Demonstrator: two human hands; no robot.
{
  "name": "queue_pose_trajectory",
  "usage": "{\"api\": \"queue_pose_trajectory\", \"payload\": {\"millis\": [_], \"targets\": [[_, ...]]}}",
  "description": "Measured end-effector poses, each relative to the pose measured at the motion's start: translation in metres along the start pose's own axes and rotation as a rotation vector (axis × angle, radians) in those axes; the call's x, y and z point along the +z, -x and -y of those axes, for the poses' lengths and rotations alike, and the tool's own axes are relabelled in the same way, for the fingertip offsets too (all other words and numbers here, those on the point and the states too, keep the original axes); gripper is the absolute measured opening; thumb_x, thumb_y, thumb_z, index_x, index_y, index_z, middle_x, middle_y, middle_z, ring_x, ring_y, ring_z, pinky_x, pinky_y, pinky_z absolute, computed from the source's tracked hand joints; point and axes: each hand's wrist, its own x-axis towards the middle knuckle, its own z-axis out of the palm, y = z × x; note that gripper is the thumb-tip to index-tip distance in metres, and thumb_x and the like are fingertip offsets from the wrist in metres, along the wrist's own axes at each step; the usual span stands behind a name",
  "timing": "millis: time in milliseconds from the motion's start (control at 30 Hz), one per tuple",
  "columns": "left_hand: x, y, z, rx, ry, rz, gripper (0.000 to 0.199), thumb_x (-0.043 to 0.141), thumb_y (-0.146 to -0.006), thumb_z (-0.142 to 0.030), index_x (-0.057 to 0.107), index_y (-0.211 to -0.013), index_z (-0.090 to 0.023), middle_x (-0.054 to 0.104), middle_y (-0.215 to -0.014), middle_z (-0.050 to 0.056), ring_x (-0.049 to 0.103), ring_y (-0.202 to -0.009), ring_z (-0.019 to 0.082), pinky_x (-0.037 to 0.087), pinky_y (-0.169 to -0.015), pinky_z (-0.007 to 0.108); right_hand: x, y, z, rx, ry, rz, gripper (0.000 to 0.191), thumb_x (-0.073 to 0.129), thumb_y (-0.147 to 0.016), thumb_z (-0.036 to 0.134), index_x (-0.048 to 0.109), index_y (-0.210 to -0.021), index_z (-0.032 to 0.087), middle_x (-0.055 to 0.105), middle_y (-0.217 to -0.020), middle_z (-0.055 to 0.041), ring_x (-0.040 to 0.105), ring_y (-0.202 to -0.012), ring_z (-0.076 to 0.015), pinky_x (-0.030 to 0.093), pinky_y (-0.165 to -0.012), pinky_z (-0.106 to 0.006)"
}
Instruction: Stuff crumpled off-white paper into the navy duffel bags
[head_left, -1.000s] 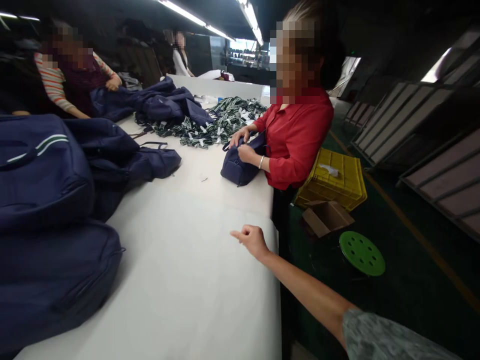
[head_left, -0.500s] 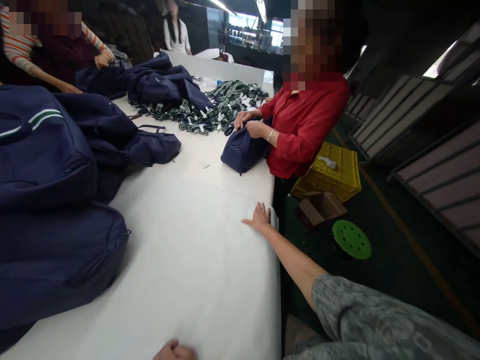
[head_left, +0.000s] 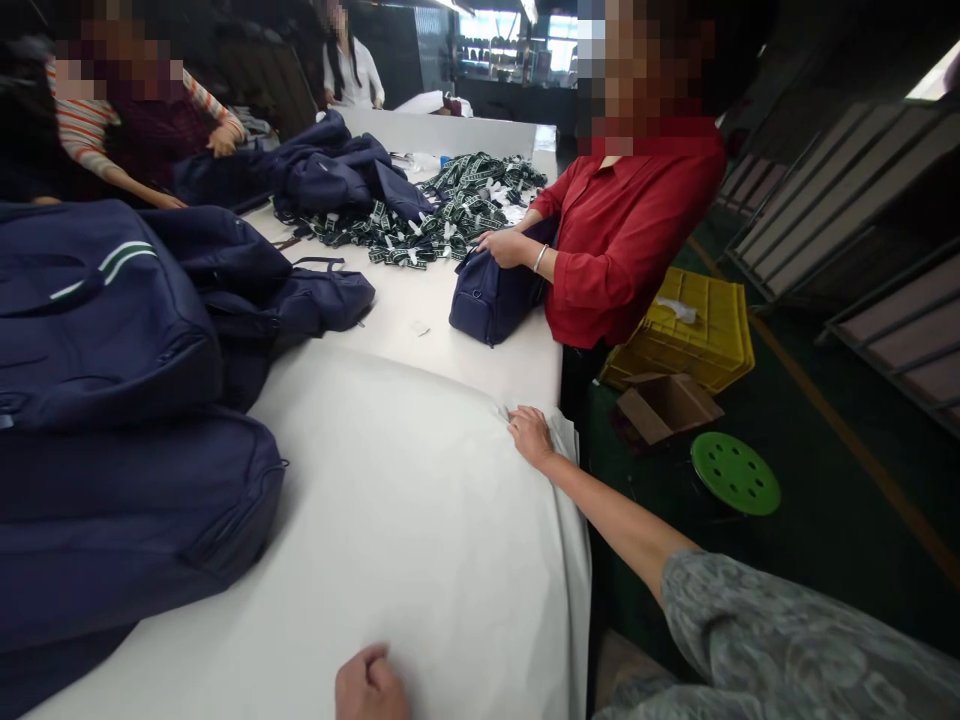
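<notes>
In the head view, two bare hands of the wearer show at a white sheet spread over the near part of a table. The right hand is near the sheet's far right corner, its fingers drawn together on the bunched edge; the fingertips are partly lost in the folds. The left hand is curled in at the bottom, cut off by the frame and slightly blurred; whether it clamps the sheet, I cannot tell.

At least two large navy bags lie on the left, one over the other, both cut off by the frame. Behind them is navy fabric too overlapped to count. Beside it is one pile of green-and-white straps, also too tangled to count.

Three other people show: one in a red shirt with both hands at one smaller navy bag, one with striped sleeves, and one in a white top.

On the floor to the right are one yellow crate, one open cardboard box and one green stool.
</notes>
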Motion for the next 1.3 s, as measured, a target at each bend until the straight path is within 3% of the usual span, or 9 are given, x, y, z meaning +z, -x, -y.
{"api": "queue_pose_trajectory", "payload": {"millis": [167, 300, 433, 567, 700, 833, 900, 1067, 1300], "targets": [[-0.013, -0.018, -0.059, 0.069, 0.129, -0.116, 0.032, 0.043, -0.081, -0.029, 0.066, -0.097, -0.012, 0.060, -0.102, 0.012, 0.060, -0.093, 0.023, 0.051, -0.090, 0.037, -0.039, 0.021, 0.019, -0.017, -0.152, 0.115, 0.017, 0.042, -0.094, 0.025, 0.058, -0.089, 0.019, 0.064, -0.089, -0.0092, 0.058, -0.091, -0.0243, 0.042, -0.092, -0.038], [-0.034, -0.029, -0.078, -0.193, 0.378, -0.208, 0.040, 0.054, -0.084, -0.038, 0.063, -0.111, -0.010, 0.060, -0.112, 0.014, 0.062, -0.100, 0.024, 0.048, -0.101, 0.043, -0.053, 0.067, 0.052, -0.103, -0.358, 0.315, 0.025, 0.040, -0.094, 0.041, 0.045, -0.078, 0.021, 0.051, -0.070, 0.0019, 0.049, -0.066, -0.0150, 0.040, -0.061, -0.025], [-0.047, -0.034, -0.110, -0.376, 0.843, 0.029, 0.055, 0.051, -0.089, -0.054, 0.054, -0.123, -0.010, 0.060, -0.124, 0.018, 0.064, -0.105, 0.025, 0.059, -0.084, 0.038, -0.031, 0.128, 0.093, -0.080, -0.736, 0.505, 0.033, 0.044, -0.089, 0.052, 0.038, -0.077, 0.022, 0.040, -0.064, 0.0055, 0.038, -0.059, -0.0115, 0.030, -0.052, -0.023], [-0.043, -0.049, -0.158, -0.245, 0.446, 0.153, 0.074, 0.055, -0.090, -0.050, 0.037, -0.142, 0.001, 0.060, -0.125, 0.026, 0.067, -0.106, 0.028, 0.058, -0.080, 0.035, -0.004, 0.168, 0.117, -0.081, -0.737, 0.506, 0.029, 0.048, -0.088, 0.048, 0.041, -0.077, 0.022, 0.037, -0.057, 0.0071, 0.035, -0.055, -0.0113, 0.026, -0.052, -0.024], [-0.037, -0.050, -0.185, -0.142, 0.275, 0.079, 0.048, 0.052, -0.088, -0.018, 0.051, -0.133, -0.002, 0.066, -0.119, 0.025, 0.063, -0.115, 0.032, 0.047, -0.099, 0.039, -0.009, 0.156, 0.117, -0.101, -0.566, 0.521, 0.026, 0.054, -0.087, 0.046, 0.052, -0.093, 0.021, 0.051, -0.060, 0.0048, 0.049, -0.058, -0.0151, 0.038, -0.059, -0.027], [-0.039, -0.035, -0.202, -0.081, 0.193, 0.008, 0.052, 0.042, -0.089, -0.014, 0.046, -0.141, -0.007, 0.071, -0.104, 0.023, 0.067, -0.104, 0.035, 0.048, -0.089, 0.042, -0.026, 0.099, 0.142, -0.190, -0.449, 0.337, 0.060, 0.058, -0.087, 0.049, 0.042, -0.137, 0.019, 0.062, -0.124, -0.0135, 0.059, -0.110, -0.0252, 0.045, -0.094, -0.038], [-0.044, -0.030, -0.207, -0.060, 0.182, -0.015, 0.050, 0.042, -0.089, -0.014, 0.050, -0.139, -0.010, 0.072, -0.101, 0.020, 0.068, -0.100, 0.033, 0.048, -0.086, 0.039, -0.021, 0.074, 0.172, -0.174, -0.431, 0.439, 0.062, 0.053, -0.091, 0.052, 0.044, -0.139, 0.013, 0.050, -0.141, -0.0207, 0.051, -0.126, -0.0285, 0.044, -0.099, -0.041], [-0.062, -0.023, -0.181, -0.047, 0.320, -0.135, 0.041, 0.042, -0.088, -0.018, 0.064, -0.122, -0.013, 0.074, -0.098, 0.015, 0.068, -0.092, 0.027, 0.047, -0.081, 0.033, 0.022, 0.066, 0.231, -0.178, -0.453, 0.768, 0.051, 0.038, -0.100, 0.052, 0.069, -0.107, 0.012, 0.072, -0.103, -0.0142, 0.069, -0.087, -0.0212, 0.055, -0.071, -0.032], [-0.068, -0.032, -0.125, 0.003, 0.526, -0.047, 0.032, 0.047, -0.086, -0.039, 0.066, -0.085, -0.014, 0.067, -0.075, 0.007, 0.059, -0.071, 0.021, 0.043, -0.066, 0.029, 0.043, 0.057, 0.176, -0.107, -0.257, 0.383, 0.036, 0.052, -0.095, 0.034, 0.063, -0.127, 0.020, 0.064, -0.129, -0.0105, 0.056, -0.120, -0.0222, 0.043, -0.102, -0.033]]}}
